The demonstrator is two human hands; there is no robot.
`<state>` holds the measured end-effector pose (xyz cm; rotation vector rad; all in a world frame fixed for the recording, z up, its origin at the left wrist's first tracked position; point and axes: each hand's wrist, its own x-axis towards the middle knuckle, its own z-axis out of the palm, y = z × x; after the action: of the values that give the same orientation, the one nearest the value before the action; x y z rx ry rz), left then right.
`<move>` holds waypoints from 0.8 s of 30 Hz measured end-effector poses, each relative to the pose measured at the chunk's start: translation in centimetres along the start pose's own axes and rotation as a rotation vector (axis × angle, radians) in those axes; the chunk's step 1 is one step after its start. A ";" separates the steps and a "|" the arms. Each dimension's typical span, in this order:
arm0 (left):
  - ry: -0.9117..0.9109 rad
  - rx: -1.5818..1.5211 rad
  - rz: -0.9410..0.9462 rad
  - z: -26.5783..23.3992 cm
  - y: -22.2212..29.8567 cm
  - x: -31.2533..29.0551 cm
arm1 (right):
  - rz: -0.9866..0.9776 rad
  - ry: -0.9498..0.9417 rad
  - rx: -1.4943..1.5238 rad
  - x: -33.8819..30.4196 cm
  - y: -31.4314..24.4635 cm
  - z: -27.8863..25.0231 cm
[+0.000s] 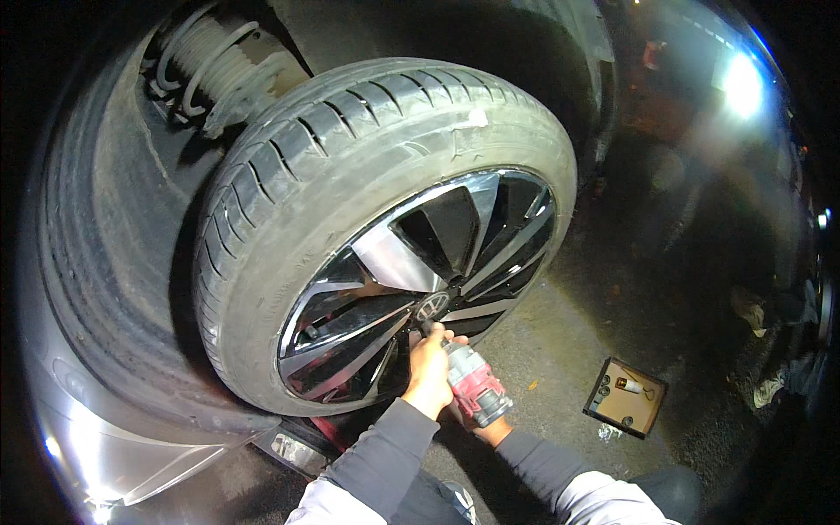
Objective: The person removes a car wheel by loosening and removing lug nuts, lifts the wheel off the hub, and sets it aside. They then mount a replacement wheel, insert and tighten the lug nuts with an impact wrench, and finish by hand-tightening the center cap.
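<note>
A red and grey impact wrench (477, 385) points at the middle of a car wheel (389, 254) with black and silver spokes. My left hand (429, 363) is closed around the tool's front end, close to the wheel's hub. Lower down, my right hand (493, 430) grips the wrench from below; the tool hides most of its fingers and the handle. The wrench's tip sits beside the round centre cap (431, 305), and my left hand covers the exact spot where it meets the wheel. A worn black tyre (289, 206) surrounds the rim.
A shallow tray (649, 411) with small round parts and a short cylinder lies on the dark ground at right. Behind the tyre a coil spring (206, 66) shows in the wheel arch. Silver bodywork (131, 451) curves along the lower left. A bright lamp (742, 85) shines at upper right.
</note>
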<state>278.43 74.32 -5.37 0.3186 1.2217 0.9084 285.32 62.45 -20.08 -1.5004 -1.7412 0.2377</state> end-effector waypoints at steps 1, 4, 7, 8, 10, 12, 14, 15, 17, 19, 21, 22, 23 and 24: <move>0.031 0.050 0.024 0.2 0.1 0.1 | 0.104 0.005 0.158 -0.2 -0.9 1.1; 0.092 0.209 0.076 0.7 0.2 0.2 | 0.209 0.008 0.186 -0.8 -1.9 1.4; 0.025 0.203 0.056 0.5 0.5 -0.1 | 0.108 -0.072 0.100 -0.2 -0.1 0.0; -0.005 0.191 0.060 0.4 0.6 -0.2 | 0.267 -0.044 0.612 -0.1 0.7 -0.4; -0.039 0.141 0.006 0.3 0.7 -0.4 | 0.578 0.020 1.643 0.1 1.8 -0.6; -0.030 0.138 -0.013 0.4 0.8 -0.4 | 0.575 -0.045 1.557 -0.1 1.8 -0.2; 0.020 0.179 0.005 0.6 0.8 -0.2 | 0.389 -0.131 0.822 -0.3 1.2 0.5; 0.030 0.170 0.011 0.7 0.8 -0.1 | 0.300 -0.130 0.634 -0.3 1.0 0.6; 0.047 0.145 0.034 0.6 0.7 0.0 | 0.503 -0.054 0.787 -0.1 0.8 0.4; -0.013 0.087 -0.033 0.4 0.7 0.0 | 0.754 -0.015 1.444 0.5 1.9 -0.9; -0.058 0.038 -0.062 0.2 0.7 0.0 | 0.541 -0.067 1.011 0.9 2.8 -2.0; -0.071 0.022 -0.067 0.1 0.7 0.1 | 0.328 -0.108 0.398 1.0 3.0 -2.3; -0.073 0.003 -0.083 0.1 0.8 0.1 | 0.439 -0.055 0.701 1.1 2.7 -1.8; -0.051 0.056 -0.059 0.2 0.8 0.2 | 0.629 0.021 1.132 0.9 2.6 -1.5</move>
<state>278.25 75.03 -4.91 0.3466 1.2045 0.8119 288.31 63.49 -20.30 -1.0696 -0.7428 1.2702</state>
